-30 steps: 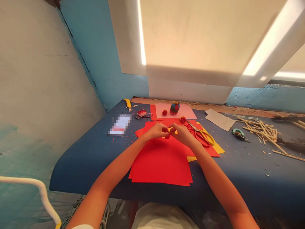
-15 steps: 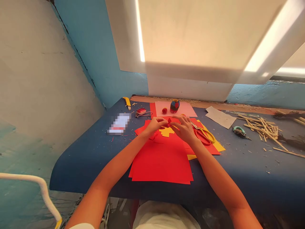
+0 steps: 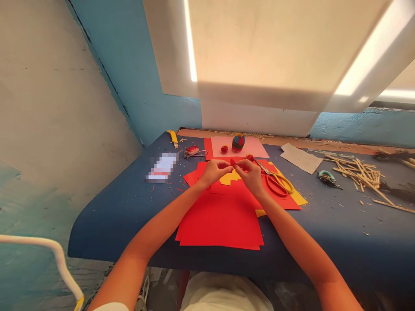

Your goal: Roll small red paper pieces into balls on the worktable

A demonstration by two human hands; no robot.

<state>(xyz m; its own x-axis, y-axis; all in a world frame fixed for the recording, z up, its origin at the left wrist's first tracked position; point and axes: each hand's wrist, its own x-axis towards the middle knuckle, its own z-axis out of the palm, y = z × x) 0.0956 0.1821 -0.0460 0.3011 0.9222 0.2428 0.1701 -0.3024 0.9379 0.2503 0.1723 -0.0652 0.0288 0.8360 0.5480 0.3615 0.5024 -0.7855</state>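
Observation:
Between my two hands is a small folded piece of red paper (image 3: pixel 232 162), pinched at the fingertips. My left hand (image 3: pixel 214 171) grips it from the left, thumb and fingers pressed together. On its other side my right hand (image 3: pixel 251 173) closes on it with thumb and forefinger. Just below lie yellow paper pieces (image 3: pixel 229 178) on large red sheets (image 3: pixel 220 220). Scissors (image 3: pixel 277 180) with red and yellow handles rest right of my right hand. Behind the hands stand a small vase-like object of folded pieces (image 3: pixel 238 143) and a red-and-yellow ball (image 3: pixel 224 149).
A yellow utility knife (image 3: pixel 173 139) and a red stapler-like object (image 3: pixel 192 150) lie back left, near a blurred rectangle (image 3: pixel 162 167). To the right are a grey card (image 3: pixel 301 158), teal-handled pliers (image 3: pixel 327 178) and a pile of thin sticks (image 3: pixel 361 172). The blue table (image 3: pixel 106 216) drops at its front edge.
My right hand has drawn its fingers in to a pinch on the red piece, uncovering a second ball behind it. The left hand has shifted slightly right.

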